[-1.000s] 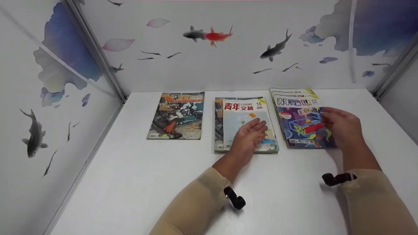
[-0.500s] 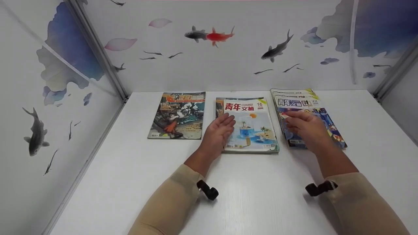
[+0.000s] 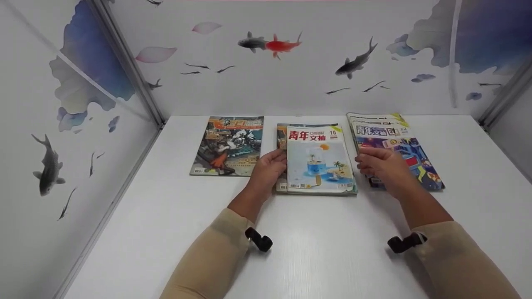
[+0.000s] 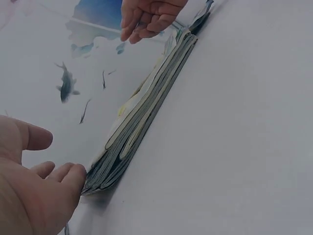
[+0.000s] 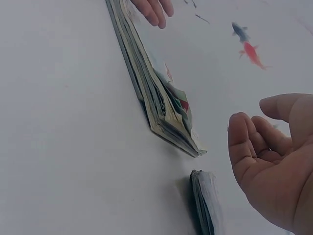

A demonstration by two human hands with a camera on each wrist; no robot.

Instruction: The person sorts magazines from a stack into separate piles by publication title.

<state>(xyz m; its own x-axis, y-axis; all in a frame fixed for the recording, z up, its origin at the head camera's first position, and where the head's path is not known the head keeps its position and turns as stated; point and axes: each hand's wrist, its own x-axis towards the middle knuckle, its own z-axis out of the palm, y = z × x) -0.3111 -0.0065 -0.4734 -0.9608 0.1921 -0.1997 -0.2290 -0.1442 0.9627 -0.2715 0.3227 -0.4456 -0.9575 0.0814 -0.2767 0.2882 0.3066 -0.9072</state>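
In the head view a stack of magazines (image 3: 322, 162) lies in the middle, a pale-blue beach cover on top and darker covers showing along its left side. My left hand (image 3: 266, 174) is at the stack's left side; in the left wrist view its fingertips (image 4: 76, 176) meet the stack's lower corner, thumb apart. My right hand (image 3: 384, 170), fingers loosely bent and holding nothing, hovers over the left edge of another magazine stack (image 3: 419, 153) with a purple-blue cover. From the right wrist, that hand (image 5: 274, 161) appears beside the middle stack's page edges (image 5: 146, 88), a gap between them.
A dark comic-style magazine (image 3: 230, 145) lies left of the middle stack. The white table (image 3: 316, 249) meets a white back panel (image 3: 291, 91) printed with fish, and a side panel (image 3: 25, 232) stands at left. Black wrist cameras (image 3: 258, 239) sit on both sleeves.
My left hand has moved left off the beach cover to the middle stack's left side. My right hand has moved left across the purple-blue cover to that stack's left edge.
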